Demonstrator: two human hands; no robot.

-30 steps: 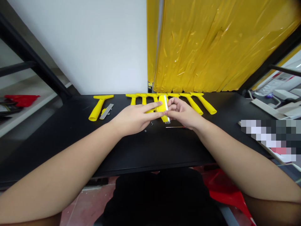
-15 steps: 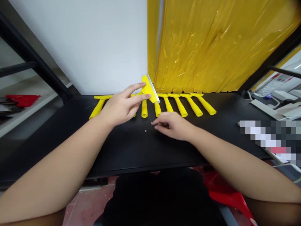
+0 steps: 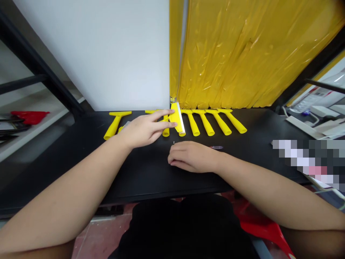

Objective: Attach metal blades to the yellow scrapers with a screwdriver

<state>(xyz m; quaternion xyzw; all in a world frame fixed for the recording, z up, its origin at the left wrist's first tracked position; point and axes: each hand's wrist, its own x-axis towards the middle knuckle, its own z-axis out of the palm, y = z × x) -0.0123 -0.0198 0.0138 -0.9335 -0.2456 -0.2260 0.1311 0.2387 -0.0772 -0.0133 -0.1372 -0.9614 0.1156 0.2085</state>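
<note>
My left hand (image 3: 147, 129) grips a yellow scraper (image 3: 176, 117) by its head, fingers along the flat side, with the silvery blade edge facing right. The scraper's handle is mostly hidden by the hand. Low over the black table, my right hand (image 3: 190, 156) is closed, fingertips curled down at the surface; whatever they pinch is hidden. Just beyond its knuckles a tiny screw (image 3: 174, 142) stands out. Behind both hands, several yellow scraper handles (image 3: 207, 124) lie in a row, another handle (image 3: 113, 126) apart at left.
Partly behind my right wrist lies a slim, clear-ended tool (image 3: 217, 147), perhaps a screwdriver. The black tabletop (image 3: 151, 172) meets a white panel (image 3: 115, 57) and yellow plastic wrapping (image 3: 229, 54) at the back. Black frame posts (image 3: 51, 82) rise at the sides.
My left hand has lowered the scraper and turned it more upright. The right hand has moved slightly left and nearer me, curling over the spot where a small nut lay; the nut is now hidden.
</note>
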